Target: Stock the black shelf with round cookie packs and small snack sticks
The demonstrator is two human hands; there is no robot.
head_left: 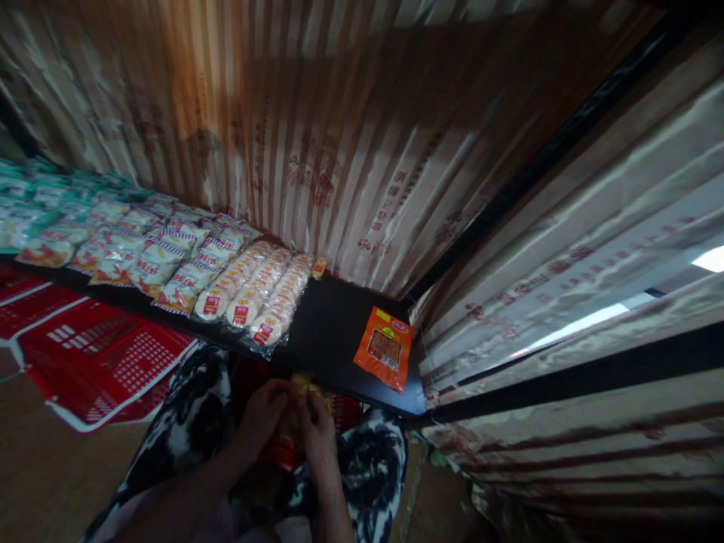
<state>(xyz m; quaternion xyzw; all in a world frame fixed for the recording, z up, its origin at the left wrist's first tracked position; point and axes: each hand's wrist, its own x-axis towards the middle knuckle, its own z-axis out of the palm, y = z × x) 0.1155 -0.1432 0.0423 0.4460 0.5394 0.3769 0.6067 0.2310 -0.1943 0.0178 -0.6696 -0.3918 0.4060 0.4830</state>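
Observation:
My left hand (267,411) and my right hand (318,430) meet in front of my knees, below the front edge of the black shelf (333,313). The fingers of both are closed, thumbs and fingertips pinched near each other. What they pinch is too dark and blurred to name. Something yellowish (305,377) shows just beyond the fingertips. Under and between the hands lies a dim red and golden thing (286,452); its kind is unclear. Nearest on the shelf are clear-wrapped round white crackers (265,328) in rows.
An orange snack pouch (385,348) lies at the shelf's right end. A small yellow packet (320,267) touches the curtain behind. Leftward are several striped snack bags (189,283) and green bags (26,222). Red shopping bags (107,347) stand below. Printed pleated sheeting (339,151) encloses the shelf.

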